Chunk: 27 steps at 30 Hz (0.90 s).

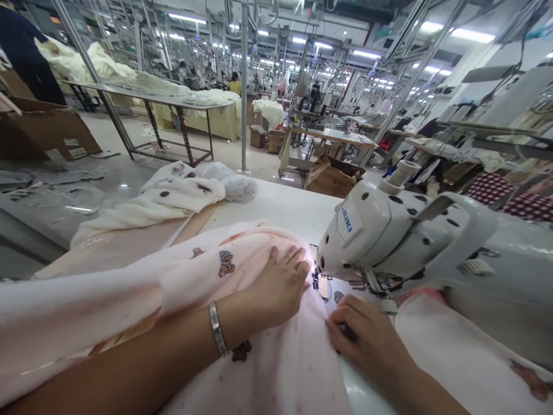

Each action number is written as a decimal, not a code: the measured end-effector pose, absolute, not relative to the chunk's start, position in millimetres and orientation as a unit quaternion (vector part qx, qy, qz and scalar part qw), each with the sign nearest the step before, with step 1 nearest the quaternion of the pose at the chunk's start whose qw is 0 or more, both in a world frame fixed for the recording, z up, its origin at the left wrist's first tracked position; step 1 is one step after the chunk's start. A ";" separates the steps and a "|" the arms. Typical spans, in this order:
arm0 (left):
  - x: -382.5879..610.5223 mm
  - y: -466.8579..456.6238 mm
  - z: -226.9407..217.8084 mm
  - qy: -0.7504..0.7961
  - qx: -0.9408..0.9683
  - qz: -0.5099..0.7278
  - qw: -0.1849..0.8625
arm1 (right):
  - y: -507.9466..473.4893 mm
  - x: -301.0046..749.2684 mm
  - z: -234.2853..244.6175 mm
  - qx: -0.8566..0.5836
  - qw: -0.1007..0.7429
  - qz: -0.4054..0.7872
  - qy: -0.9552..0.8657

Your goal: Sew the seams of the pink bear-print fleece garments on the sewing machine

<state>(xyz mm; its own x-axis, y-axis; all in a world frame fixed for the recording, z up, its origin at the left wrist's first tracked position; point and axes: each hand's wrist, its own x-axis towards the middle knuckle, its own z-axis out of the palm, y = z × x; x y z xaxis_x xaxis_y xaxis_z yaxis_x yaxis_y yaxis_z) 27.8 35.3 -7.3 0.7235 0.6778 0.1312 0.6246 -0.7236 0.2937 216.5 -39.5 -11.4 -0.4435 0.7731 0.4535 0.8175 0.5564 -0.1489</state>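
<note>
My left hand (276,285) lies flat, fingers stretched out, on a pale pink fabric (242,253) printed with small bears. Its fingertips reach toward the needle area of a white sewing machine (389,230). A silver bracelet (217,328) circles my left wrist. My right hand (367,337) rests in front of the machine with fingers curled, pinching the edge of the pink fabric. More of the same fabric (466,351) runs under the machine arm to the right.
A bundle of cream spotted fabric (173,199) lies at the far side of the white sewing table (280,204). Beyond are a metal-frame table (173,124), cardboard boxes (332,176), a steel pole (244,86), other workstations and distant people.
</note>
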 end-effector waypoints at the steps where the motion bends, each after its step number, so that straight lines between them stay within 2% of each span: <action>1: 28.2 38.0 -8.4 0.351 0.922 0.123 0.106 | -37.5 219.5 -13.0 -0.472 0.249 -0.066 -0.843; 5: 35.5 66.6 -9.9 0.334 0.927 0.157 0.057 | -24.7 234.6 -16.8 -0.511 0.261 -0.139 -0.807; 10: 55.0 111.8 2.8 0.311 0.934 0.172 0.029 | -21.5 241.7 -4.8 -0.514 0.244 -0.171 -0.804; 14: 50.8 83.4 25.8 0.345 0.922 0.174 0.031 | -44.1 228.0 8.2 -0.432 0.214 -0.120 -0.868; 17: 30.8 27.8 35.6 0.355 0.915 0.177 0.078 | -58.2 215.8 9.9 -0.381 0.224 -0.047 -0.896; 22: 0.2 -24.5 24.8 0.283 0.941 0.144 0.114 | -60.6 208.6 8.8 -0.391 0.213 0.017 -0.895; 27: -2.5 -16.0 11.1 0.311 0.907 0.223 0.174 | -62.6 203.3 14.1 -0.417 0.203 0.007 -0.886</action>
